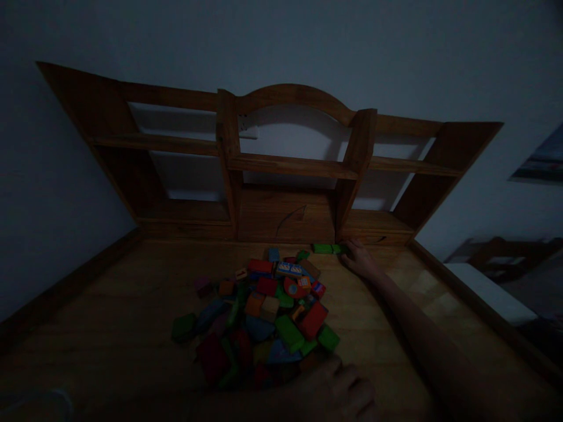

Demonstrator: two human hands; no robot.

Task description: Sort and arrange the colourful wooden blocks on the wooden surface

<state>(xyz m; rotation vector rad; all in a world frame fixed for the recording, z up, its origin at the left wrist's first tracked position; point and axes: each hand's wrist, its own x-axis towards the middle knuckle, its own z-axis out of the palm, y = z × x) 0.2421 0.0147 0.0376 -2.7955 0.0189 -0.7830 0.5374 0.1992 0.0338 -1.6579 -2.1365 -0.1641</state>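
Right hand (358, 258) stretches far back, fingers pinching a green block (328, 248) by the shelf (290, 167); left hand (336, 390) rests loosely open beside the pile (264, 316).

- Dim home room: wooden desk (109, 328) with wooden shelf hutch (290, 167) against white wall
- Pile of coloured wooden toy blocks (268, 310) on desk

Pretty dark shot, but there's a wooden desk (132, 328) with a shelf hutch (290, 170) standing at its back edge, arched top in the middle. Behind the hutch is a pale wall (281, 41) with what might be a socket (247, 126). Right of the desk, a chair (497, 258).
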